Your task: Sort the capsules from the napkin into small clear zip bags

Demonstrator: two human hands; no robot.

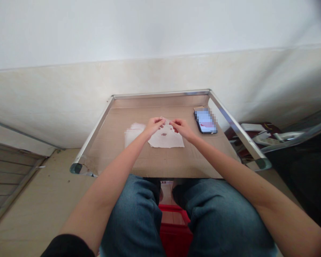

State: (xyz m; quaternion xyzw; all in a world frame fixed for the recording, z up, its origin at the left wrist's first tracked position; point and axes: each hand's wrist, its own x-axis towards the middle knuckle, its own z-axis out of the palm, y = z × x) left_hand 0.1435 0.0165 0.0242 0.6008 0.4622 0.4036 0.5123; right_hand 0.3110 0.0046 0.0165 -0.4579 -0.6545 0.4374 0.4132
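A white paper sheet with a reddish-brown stain near its middle lies on a cardboard sheet covering a metal-framed table. Above it, my left hand and my right hand meet, their fingertips pinching a thin raised edge of white paper between them. Whether that edge belongs to the stained sheet is hard to tell. Under my left wrist, a second pile of white paper sits against the sheet's left side.
A phone with a pixelated screen lies at the table's back right on a small brown packet. Shiny metal rails border the table, backed by a wall. My denim-covered knees lie below it, above a red crate. Assorted items stand beyond the right rail.
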